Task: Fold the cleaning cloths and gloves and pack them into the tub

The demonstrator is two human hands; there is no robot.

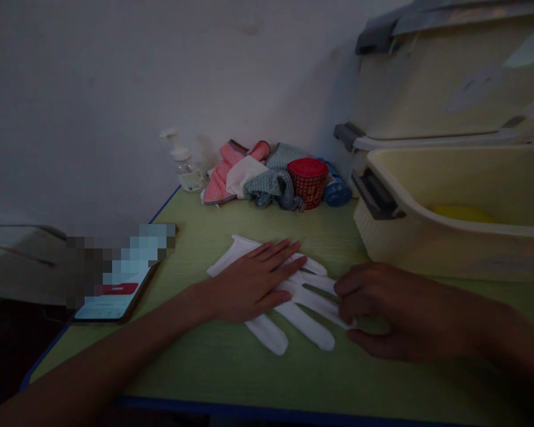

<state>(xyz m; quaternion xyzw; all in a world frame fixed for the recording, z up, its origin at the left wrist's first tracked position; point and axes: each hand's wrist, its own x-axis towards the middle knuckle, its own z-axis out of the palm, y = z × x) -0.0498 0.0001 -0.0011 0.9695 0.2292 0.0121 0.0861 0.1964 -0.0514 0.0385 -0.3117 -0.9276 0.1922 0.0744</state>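
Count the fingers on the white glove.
5: one finger on the far side, beyond the left hand; two middle fingers reaching the right hand, which may hide their tips; two near-side fingers, pointing toward the near table edge.

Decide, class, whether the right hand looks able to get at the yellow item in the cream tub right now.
Probably yes: the right hand must clear the tub's near wall, but the top is open above the yellow item.
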